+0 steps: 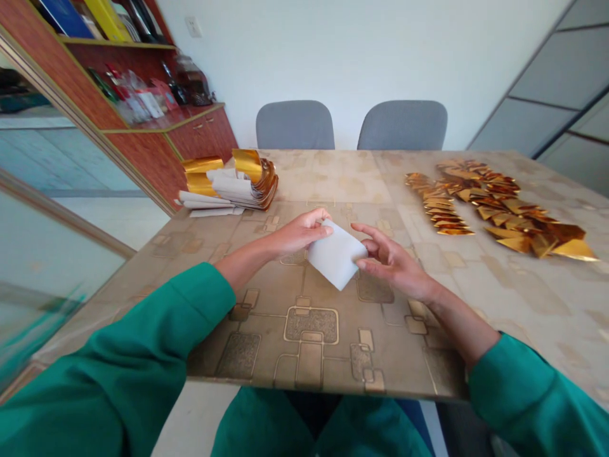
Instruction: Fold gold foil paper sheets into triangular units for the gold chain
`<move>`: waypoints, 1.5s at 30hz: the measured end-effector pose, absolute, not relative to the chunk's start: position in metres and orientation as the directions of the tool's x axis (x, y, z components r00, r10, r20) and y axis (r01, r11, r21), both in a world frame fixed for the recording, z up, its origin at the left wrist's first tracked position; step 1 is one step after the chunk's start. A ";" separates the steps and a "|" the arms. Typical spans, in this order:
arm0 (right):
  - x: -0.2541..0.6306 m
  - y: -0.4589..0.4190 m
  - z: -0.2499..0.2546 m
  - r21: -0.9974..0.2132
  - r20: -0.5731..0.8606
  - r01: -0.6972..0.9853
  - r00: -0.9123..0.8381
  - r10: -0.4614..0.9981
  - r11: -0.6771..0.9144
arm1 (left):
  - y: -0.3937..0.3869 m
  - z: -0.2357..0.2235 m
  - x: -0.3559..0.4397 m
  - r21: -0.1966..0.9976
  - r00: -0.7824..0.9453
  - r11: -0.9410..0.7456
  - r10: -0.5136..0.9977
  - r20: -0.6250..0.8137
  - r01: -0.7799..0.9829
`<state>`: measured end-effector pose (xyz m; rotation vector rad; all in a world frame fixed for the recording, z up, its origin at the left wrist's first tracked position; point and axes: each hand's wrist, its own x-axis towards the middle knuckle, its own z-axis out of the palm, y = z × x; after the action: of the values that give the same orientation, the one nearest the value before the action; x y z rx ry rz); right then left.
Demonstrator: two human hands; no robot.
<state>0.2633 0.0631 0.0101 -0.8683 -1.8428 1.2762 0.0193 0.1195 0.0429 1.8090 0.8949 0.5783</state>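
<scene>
A white sheet of paper (337,255) is held at a tilt above the table, its pale side facing me. My left hand (314,230) pinches its upper left edge between thumb and fingers. At the right corner, my right hand (383,257) has its thumb on the near face and some fingers behind, while the index finger stretches out past the edge. Back left lies a stack of gold-and-white paper sheets (223,189), partly curled. To the right, folded gold paper pieces (504,203) lie in overlapping rows.
The table (314,355) has a patterned cover, and its near edge runs just before my lap. Two grey chairs (295,124) stand at the far side by the wall. A wooden cabinet (200,133) with shelves is at the left, beside a glass partition.
</scene>
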 end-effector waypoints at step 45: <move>0.301 0.053 0.051 -0.838 -0.223 0.485 -0.724 0.653 0.252 | 0.025 0.002 0.038 0.774 0.507 -0.471 0.831 0.229 0.423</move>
<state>0.3008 0.0533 0.0514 -1.0779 -2.3454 1.4713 0.0377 0.0249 0.0019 2.0920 1.0207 0.7978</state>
